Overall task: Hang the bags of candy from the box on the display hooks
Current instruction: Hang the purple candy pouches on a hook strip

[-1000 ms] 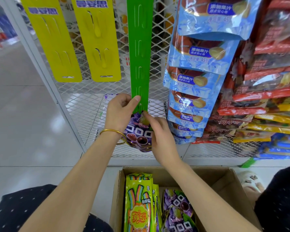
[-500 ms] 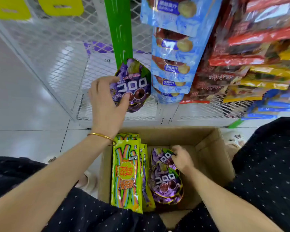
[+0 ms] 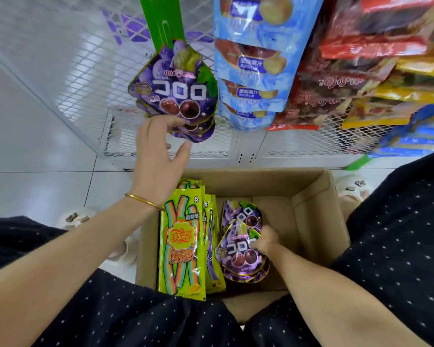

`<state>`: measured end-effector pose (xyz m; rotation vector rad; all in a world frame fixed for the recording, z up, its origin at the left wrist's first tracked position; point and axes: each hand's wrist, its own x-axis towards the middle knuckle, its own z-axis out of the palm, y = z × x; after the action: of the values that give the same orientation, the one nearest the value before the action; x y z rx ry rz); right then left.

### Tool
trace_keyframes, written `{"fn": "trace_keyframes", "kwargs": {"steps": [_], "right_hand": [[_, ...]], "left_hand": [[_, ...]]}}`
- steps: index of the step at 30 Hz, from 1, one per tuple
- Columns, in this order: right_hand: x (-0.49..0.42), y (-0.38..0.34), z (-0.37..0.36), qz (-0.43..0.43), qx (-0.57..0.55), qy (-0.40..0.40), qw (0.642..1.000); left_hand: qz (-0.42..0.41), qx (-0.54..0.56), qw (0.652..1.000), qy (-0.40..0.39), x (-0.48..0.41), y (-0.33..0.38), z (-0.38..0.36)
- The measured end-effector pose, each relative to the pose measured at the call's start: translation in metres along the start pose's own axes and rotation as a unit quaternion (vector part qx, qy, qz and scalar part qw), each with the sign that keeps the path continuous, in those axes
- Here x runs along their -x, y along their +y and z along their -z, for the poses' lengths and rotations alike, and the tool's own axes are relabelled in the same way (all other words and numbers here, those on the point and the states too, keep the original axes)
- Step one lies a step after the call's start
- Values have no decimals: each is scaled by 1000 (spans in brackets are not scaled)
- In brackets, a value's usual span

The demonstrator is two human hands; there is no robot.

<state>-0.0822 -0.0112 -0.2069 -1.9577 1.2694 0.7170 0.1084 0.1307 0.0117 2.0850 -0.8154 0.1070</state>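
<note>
Purple grape candy bags hang stacked at the bottom of a green hook strip on the white mesh rack. My left hand, fingers spread, touches the lower edge of those hanging bags. Below, an open cardboard box holds green rainbow candy bags on the left and purple grape bags on the right. My right hand is inside the box and pinches the top purple bag.
Blue candy bags hang in a column right of the green strip. Red and yellow snack bags fill the rack further right. White mesh panel and tiled floor lie to the left. My knees in dark dotted cloth flank the box.
My left hand let go of the hung purple bag and slid down to its lower edge. My right hand took hold of a purple bag in the box. The view tilted down.
</note>
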Motion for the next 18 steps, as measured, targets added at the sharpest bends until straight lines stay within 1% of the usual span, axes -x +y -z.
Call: {"fn": "trace_keyframes", "kwargs": {"steps": [3, 5, 6, 8, 10, 11, 12, 13, 15, 16, 18], "right_hand": [[0, -3, 11, 3, -50, -33, 998], [3, -12, 26, 49, -61, -28, 997], [3, -17, 34, 78, -83, -21, 993], [12, -32, 52, 133, -174, -22, 976], [36, -52, 75, 214, -251, -24, 944], [49, -63, 87, 250, -280, -25, 927], [64, -74, 98, 285, -309, -31, 907], [78, -85, 110, 306, -339, -38, 889], [100, -102, 126, 354, -370, -27, 858], [111, -111, 133, 386, -362, -6, 849], [130, -127, 141, 444, -302, 60, 841]], "left_hand": [[18, 0, 999, -34, 0, -2, -3], [38, 1, 997, -73, 0, -5, -8], [52, -5, 993, -108, 1, -7, -11], [90, -31, 972, -213, 5, -10, -19], [146, -35, 934, -324, 12, -9, -25], [169, -33, 918, -358, 14, -7, -25], [175, -38, 911, -372, 12, -5, -25], [162, -54, 912, -373, 7, -5, -24], [120, -86, 928, -343, -9, 0, -16], [106, -82, 937, -324, -18, 4, -8], [99, -31, 953, -283, -36, 12, 9]]}}
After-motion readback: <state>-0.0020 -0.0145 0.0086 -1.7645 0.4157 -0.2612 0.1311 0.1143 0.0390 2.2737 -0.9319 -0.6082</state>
